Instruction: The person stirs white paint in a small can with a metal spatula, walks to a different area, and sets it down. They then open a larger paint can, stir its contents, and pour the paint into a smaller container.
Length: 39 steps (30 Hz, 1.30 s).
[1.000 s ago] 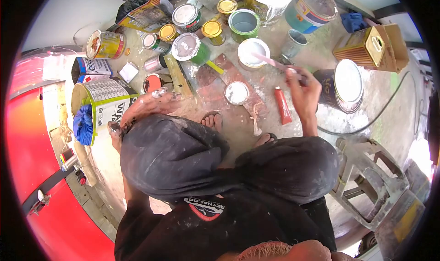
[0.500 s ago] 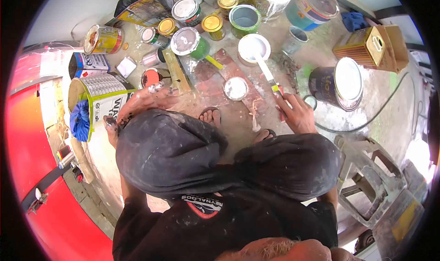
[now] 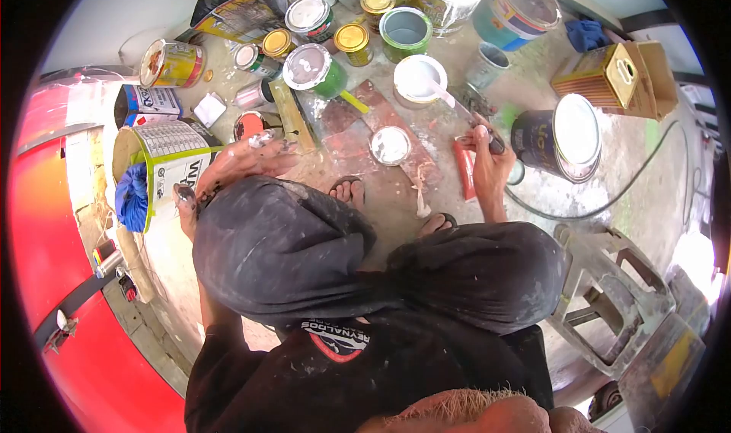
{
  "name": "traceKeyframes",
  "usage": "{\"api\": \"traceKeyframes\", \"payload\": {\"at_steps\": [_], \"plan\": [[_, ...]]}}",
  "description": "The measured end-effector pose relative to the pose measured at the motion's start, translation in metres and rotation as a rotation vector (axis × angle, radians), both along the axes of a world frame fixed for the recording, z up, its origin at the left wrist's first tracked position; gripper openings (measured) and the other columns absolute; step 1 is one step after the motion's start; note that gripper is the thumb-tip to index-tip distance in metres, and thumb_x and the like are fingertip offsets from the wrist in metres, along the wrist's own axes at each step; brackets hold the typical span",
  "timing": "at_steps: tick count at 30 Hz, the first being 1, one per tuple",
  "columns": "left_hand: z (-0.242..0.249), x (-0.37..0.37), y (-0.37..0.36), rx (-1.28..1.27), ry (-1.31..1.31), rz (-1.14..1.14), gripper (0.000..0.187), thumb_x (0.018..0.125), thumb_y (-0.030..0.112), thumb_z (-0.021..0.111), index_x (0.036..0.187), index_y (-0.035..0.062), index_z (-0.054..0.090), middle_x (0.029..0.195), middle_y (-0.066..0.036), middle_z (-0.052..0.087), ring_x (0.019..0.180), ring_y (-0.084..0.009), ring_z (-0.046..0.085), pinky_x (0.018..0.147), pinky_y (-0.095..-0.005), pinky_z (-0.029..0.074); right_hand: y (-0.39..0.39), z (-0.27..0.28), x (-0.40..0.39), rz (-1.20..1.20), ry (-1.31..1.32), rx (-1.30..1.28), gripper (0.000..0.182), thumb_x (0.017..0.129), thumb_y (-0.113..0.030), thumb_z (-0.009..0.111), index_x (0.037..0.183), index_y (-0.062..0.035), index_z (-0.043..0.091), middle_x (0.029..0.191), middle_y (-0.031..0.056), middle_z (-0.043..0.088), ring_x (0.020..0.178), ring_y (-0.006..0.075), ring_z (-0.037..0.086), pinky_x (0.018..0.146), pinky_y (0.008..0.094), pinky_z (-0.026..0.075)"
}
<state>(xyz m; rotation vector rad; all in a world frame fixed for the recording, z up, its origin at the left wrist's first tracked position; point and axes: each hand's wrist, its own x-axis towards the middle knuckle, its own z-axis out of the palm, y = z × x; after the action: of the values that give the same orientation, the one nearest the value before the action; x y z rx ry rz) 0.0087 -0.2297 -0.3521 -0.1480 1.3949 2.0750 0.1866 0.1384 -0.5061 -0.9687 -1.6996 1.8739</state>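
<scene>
My right hand (image 3: pixel 491 155) is closed around the dark handle of a spatula (image 3: pixel 451 104), whose pale, coated blade reaches the rim of a white-filled can (image 3: pixel 419 78). Beside that hand a red packet (image 3: pixel 465 170) lies on the floor. My left hand (image 3: pixel 255 156) has its fingers spread and smeared with white, holding nothing, above my knee and near a coral-coloured can (image 3: pixel 250 125). Between the hands, a round white lid or tin (image 3: pixel 391 145) rests on a reddish stained board (image 3: pixel 365 102).
Several paint cans stand at the back, among them a green one (image 3: pixel 406 34). A navy can (image 3: pixel 533 138) and a black hose (image 3: pixel 609 208) are on the right, with a plastic stool (image 3: pixel 609 304) nearer. A large tin (image 3: pixel 177 159) holding blue cloth stands left.
My right hand has turned upright and moved slightly up, now gripping the spatula by its dark handle. The red item that was under its fingers now lies visible beside it.
</scene>
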Motion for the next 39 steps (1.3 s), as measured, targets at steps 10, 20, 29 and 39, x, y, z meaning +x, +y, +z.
{"api": "traceKeyframes", "payload": {"at_steps": [10,20,29,39], "plan": [[-0.002,0.001,-0.003,0.083,0.165,-0.115,0.109,0.094,0.082,0.036,0.149,-0.0114,0.042,0.143,-0.038,0.054,0.130,-0.0540,0.057,0.116,-0.0625,0.040,0.000,-0.010,0.062,-0.338,0.009,-0.447,0.035,0.106,-0.022,0.067,0.129,0.0047,0.065,0.099,0.0129,0.073,0.082,0.0244,0.075,0.073,0.0386,0.064],[-0.003,0.000,0.004,0.176,0.268,-0.196,0.108,0.095,0.083,0.034,0.147,-0.0115,0.046,0.141,-0.037,0.056,0.128,-0.0525,0.059,0.115,-0.0624,0.042,0.006,-0.013,0.038,-0.226,0.187,-0.610,0.031,0.107,-0.019,0.064,0.128,0.0046,0.064,0.098,0.0164,0.075,0.079,0.0251,0.076,0.073,0.0366,0.065],[-0.001,0.008,-0.013,0.223,0.356,-0.171,0.108,0.096,0.084,0.031,0.145,-0.0116,0.049,0.139,-0.035,0.058,0.126,-0.0512,0.061,0.113,-0.0623,0.043,0.014,-0.029,0.067,-0.382,0.018,-0.575,0.030,0.104,-0.018,0.068,0.122,0.0052,0.065,0.093,0.0159,0.074,0.078,0.0295,0.076,0.067,0.0401,0.064],[0.016,0.008,-0.002,0.073,0.448,-0.144,0.098,0.098,0.081,0.036,0.116,-0.0121,0.060,0.107,-0.023,0.066,0.103,-0.0347,0.067,0.101,-0.0503,0.052,0.003,-0.043,0.048,-0.213,0.143,-0.757,0.021,0.107,-0.024,0.063,0.118,-0.0063,0.063,0.096,0.0092,0.073,0.083,0.0239,0.073,0.075,0.0366,0.062]]}}
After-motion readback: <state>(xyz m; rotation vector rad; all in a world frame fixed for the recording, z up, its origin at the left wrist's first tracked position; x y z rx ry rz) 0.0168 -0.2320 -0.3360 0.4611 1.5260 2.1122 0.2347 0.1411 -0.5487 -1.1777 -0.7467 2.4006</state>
